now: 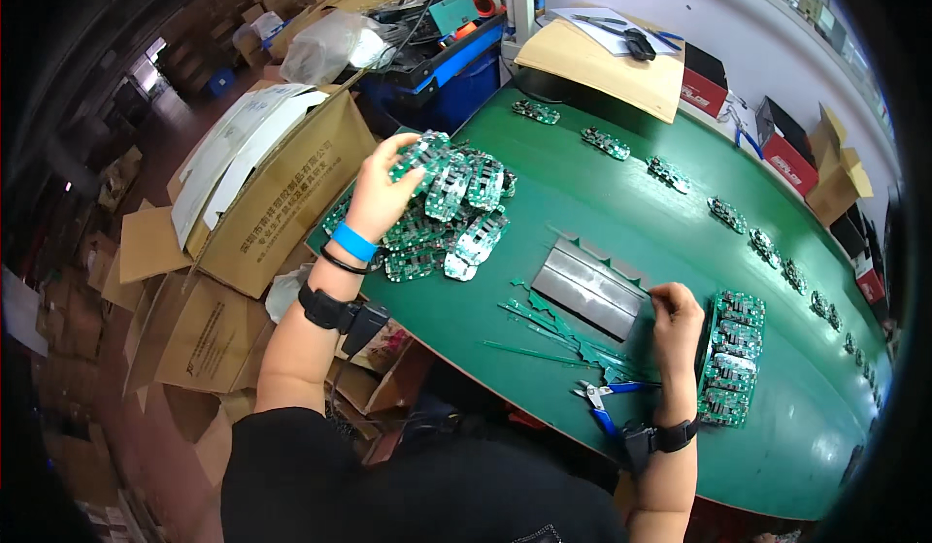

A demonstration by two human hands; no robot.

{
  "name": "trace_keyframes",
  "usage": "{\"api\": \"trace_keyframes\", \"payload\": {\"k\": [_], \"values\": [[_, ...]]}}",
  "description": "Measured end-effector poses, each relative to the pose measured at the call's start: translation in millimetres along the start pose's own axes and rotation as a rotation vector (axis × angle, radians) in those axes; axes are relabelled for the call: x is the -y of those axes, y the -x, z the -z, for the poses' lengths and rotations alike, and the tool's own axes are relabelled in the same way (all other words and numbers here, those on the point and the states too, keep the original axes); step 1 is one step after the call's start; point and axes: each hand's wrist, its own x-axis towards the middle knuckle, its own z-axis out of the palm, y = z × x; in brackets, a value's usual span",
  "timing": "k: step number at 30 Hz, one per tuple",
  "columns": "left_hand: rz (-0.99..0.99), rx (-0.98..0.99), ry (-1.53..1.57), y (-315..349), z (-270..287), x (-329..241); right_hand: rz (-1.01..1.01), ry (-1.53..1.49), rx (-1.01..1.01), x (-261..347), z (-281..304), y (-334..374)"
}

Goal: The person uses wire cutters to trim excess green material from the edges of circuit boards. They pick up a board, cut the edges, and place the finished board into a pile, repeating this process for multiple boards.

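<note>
One left hand (382,192) grips a board (421,157) at the left pile (476,237), maybe placing; next needs care; right hand (677,320) curls, hold unclear.

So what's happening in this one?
At a green table, someone's left hand holds a circuit board at a pile of boards. The right hand is by the right end of a grey metal plate; whether it grips anything is unclear. Blue-handled cutters and green scraps lie nearby.
</note>
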Motion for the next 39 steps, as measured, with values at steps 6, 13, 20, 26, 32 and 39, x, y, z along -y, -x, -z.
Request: {"api": "trace_keyframes", "payload": {"k": [6, 13, 20, 26, 32, 39], "values": [[0.168, -0.575, 0.138, 33, 28, 53, -0.08, -0.137, 0.411, 22, 20, 8], [0.351, -0.533, 0.004, 24, 64, 87, 0.075, -0.045, 0.336, 57, 20, 11], [0.219, -0.328, -0.478, 43, 47, 113, 0.171, 0.095, 0.301, 96, 61, 28], [0.228, -0.504, -0.518, 53, 52, 108, -0.12, 0.532, -0.074, 21, 108, 71], [-0.031, -0.31, -0.056, 92, -4, -3, -0.507, 0.855, -0.047, -22, 96, 87], [0.223, 0.178, 0.44, 133, -70, -45, -0.548, 0.76, -0.068, -11, 99, 78]]}}
